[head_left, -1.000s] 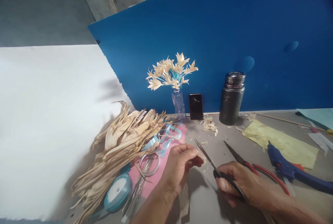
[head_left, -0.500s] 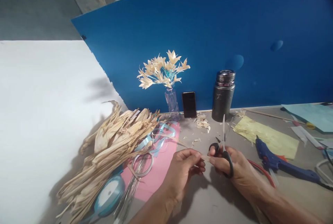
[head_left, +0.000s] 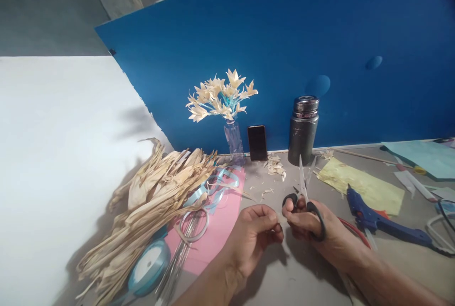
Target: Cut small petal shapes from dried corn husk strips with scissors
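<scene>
Thumb and fingers of my left hand (head_left: 254, 232) are pinched together on a small pale piece of corn husk (head_left: 279, 219), mostly hidden by the fingertips. My right hand (head_left: 325, 228) holds black-handled scissors (head_left: 302, 178), blades apart and pointing away from me. A narrow gap lies between the two hands. Beyond them, husk scraps (head_left: 275, 167) are scattered on the grey tabletop. Dried corn husks (head_left: 159, 187) lie in a large bundle to the left. Pale husk flowers (head_left: 218, 97) stand in a clear bottle (head_left: 233, 141) at the back.
A phone (head_left: 257, 143) and a dark flask (head_left: 303, 138) stand against the blue board (head_left: 284, 36). On the right lie a blue glue gun (head_left: 391, 228) and yellow paper (head_left: 366, 187). Pink paper (head_left: 209, 256), a blue ribbon roll (head_left: 156, 263) and thin wires (head_left: 177, 261) lie left.
My hands have drawn slightly apart, and my right fingertips have come away from the husk piece. The scissors have shifted and tilted a little, still in my right hand.
</scene>
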### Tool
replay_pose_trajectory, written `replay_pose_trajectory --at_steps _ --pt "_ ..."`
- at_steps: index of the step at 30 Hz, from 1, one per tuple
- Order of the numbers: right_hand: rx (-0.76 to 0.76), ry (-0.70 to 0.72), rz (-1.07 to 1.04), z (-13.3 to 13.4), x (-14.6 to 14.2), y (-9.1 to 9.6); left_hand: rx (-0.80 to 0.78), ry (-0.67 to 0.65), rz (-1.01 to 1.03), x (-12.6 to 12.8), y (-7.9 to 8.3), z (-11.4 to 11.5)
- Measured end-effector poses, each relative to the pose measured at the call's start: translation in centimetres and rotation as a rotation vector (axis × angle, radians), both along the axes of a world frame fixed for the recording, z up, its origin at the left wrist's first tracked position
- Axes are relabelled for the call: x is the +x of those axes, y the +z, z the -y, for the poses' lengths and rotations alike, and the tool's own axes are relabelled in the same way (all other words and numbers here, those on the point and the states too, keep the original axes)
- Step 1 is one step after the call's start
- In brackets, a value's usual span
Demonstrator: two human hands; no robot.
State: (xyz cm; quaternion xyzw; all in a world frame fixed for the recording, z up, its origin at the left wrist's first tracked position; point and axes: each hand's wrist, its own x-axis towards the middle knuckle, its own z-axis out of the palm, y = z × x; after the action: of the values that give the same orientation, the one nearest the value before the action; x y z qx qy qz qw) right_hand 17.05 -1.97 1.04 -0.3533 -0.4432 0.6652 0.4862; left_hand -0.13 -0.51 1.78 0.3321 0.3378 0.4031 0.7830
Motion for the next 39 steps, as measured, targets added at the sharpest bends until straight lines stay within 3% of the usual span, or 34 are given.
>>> replay_pose_trajectory --at_steps 5,9,11,13,17,20,22,26,30,35,39 --pt "0.034 -0.016 0.195 0.5 -0.3 0.9 0.085 0.022 -0.023 0.1 -0.2 0.2" --pt "0.023 0.053 0.015 0.5 -0.2 1.2 0.079 -0.082 0.088 0.0 -0.3 0.3" --pt "0.036 0.071 -0.049 0.3 0.1 0.8 0.127 -0.072 0.120 -0.2 -0.3 0.2" --pt "0.050 0.068 -0.049 0.0 0.5 0.3 0.314 0.024 0.010 -0.4 -0.2 0.1" --pt "-0.040 0.059 -0.082 -0.1 0.6 -0.4 0.974 0.280 -0.424 -0.7 0.1 0.1" --pt "-0.062 0.047 -0.049 0.0 0.5 -0.2 1.348 0.323 -0.558 -0.9 0.0 0.3" --pt "-0.045 0.054 0.010 0.0 0.5 0.2 1.442 0.313 -0.635 -1.0 -0.1 0.4" --pt "-0.015 0.057 0.102 0.1 0.7 1.0 1.427 0.300 -0.781 -1.2 0.1 0.8" --pt "-0.006 0.046 0.153 0.2 0.6 1.3 1.345 0.320 -0.717 -1.2 0.3 0.7" --pt "-0.015 -0.143 0.248 0.6 0.2 1.8 1.130 0.362 -0.658 -1.2 0.2 0.6" --pt "-0.055 -0.214 0.303 0.8 -0.1 2.4 1.125 0.353 -0.642 -1.1 0.2 0.5"
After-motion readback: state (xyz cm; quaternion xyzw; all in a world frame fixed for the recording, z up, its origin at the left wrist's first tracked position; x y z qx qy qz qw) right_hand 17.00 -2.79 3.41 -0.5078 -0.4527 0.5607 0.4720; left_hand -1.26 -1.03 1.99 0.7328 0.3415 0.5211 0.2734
